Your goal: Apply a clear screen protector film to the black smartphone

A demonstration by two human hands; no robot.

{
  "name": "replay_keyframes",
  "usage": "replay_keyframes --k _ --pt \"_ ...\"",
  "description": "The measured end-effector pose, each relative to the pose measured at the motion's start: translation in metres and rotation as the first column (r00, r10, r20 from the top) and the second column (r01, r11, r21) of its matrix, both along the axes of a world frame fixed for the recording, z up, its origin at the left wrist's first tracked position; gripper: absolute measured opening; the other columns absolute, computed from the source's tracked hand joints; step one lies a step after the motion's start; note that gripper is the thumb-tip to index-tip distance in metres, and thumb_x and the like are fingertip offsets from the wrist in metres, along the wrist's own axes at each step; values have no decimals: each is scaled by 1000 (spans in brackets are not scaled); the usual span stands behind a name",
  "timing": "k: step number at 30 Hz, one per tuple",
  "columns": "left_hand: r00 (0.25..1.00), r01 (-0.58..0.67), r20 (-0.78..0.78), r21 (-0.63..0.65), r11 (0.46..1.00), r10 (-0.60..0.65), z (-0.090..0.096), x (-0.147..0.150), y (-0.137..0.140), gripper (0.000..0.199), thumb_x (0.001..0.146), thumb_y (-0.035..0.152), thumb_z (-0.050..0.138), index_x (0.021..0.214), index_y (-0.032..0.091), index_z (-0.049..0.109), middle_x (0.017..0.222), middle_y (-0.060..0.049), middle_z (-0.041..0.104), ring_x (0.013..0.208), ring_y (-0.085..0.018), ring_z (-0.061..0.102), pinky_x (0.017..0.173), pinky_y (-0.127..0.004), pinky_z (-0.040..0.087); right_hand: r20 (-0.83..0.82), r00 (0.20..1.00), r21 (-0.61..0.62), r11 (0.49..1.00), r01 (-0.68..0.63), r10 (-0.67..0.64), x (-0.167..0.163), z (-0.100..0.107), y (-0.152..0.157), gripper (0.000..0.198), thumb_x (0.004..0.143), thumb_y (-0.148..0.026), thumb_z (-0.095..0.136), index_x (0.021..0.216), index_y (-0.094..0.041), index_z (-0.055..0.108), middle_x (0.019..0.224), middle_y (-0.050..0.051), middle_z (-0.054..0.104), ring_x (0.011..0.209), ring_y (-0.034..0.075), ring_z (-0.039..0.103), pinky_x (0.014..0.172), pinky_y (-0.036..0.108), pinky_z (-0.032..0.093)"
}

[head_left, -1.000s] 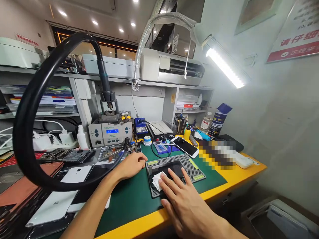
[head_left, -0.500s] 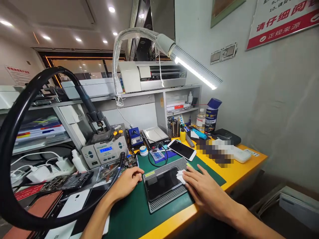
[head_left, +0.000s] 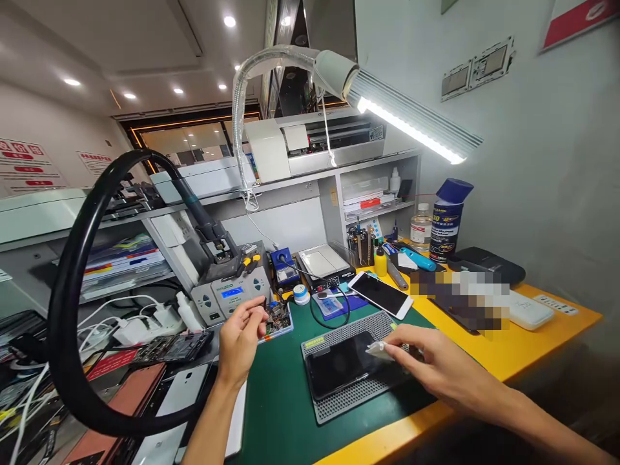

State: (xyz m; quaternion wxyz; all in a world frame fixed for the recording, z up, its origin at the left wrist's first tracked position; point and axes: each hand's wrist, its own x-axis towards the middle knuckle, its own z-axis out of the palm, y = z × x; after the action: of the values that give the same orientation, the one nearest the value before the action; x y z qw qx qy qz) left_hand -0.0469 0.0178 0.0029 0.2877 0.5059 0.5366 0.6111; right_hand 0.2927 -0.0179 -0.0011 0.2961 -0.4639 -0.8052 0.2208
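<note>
A black-screened phone point(head_left: 339, 365) lies on a grey perforated mat point(head_left: 334, 409). Above the phone's right end, my right hand point(head_left: 431, 365) pinches a crumpled white tissue point(head_left: 378, 349) between thumb and fingers. My left hand point(head_left: 239, 339) is raised left of the mat, in front of a tray of small electronic parts point(head_left: 279, 321). Its fingers are curled in; whether anything is between them is hidden. A black hose point(head_left: 62, 310) loops round at the left and passes behind my left forearm.
A white-framed phone point(head_left: 380, 294) lies behind the mat on the green work surface point(head_left: 271, 400). A lit lamp point(head_left: 411, 123) hangs overhead. At the left stand a grey soldering station point(head_left: 232, 294) and several phones. A spray can point(head_left: 444, 232) stands back right.
My left hand has risen off the work surface, away from the mat. My right hand has lifted and now pinches the tissue instead of pressing it flat. The view has shifted left.
</note>
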Motion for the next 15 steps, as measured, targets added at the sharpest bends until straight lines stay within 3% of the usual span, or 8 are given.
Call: replay_keyframes --k 2,4,8,12,15 --pt "996 -60 63 28 998 58 1 -6 1 44 76 42 69 111 14 66 76 1 61 57 -10 50 54 -23 42 -75 997 -144 989 -28 17 -10 11 16 38 99 -49 48 92 -23 74 88 3 73 75 18 63 63 27 46" --pt "994 -75 78 29 997 72 0 -7 3 44 75 41 69 109 13 66 76 1 61 56 -9 50 52 -22 41 -148 987 -201 974 -99 70 -24 16 38 39 97 -50 50 90 -19 74 84 2 72 75 17 62 64 26 46" --pt "998 -48 37 4 999 48 -3 -1 2 43 75 40 67 109 13 65 76 1 62 55 -9 51 52 -23 43 -133 982 -309 936 -170 134 -56 14 86 41 94 -47 49 88 -13 71 70 2 66 56 13 54 48 23 38" --pt "999 -35 -17 -25 999 34 -5 5 1 44 77 41 65 110 13 65 74 0 62 56 -11 52 53 -25 45 -66 977 -332 918 -215 205 -73 10 108 34 90 -38 52 85 -12 72 69 4 68 56 15 59 46 23 39" --pt "997 -13 -74 -34 999 11 -7 8 0 41 80 40 63 110 14 66 75 0 62 58 -12 53 55 -25 45 2 978 -282 939 -198 207 -72 8 109 31 90 -35 53 85 -13 75 71 5 71 56 17 62 54 26 43"
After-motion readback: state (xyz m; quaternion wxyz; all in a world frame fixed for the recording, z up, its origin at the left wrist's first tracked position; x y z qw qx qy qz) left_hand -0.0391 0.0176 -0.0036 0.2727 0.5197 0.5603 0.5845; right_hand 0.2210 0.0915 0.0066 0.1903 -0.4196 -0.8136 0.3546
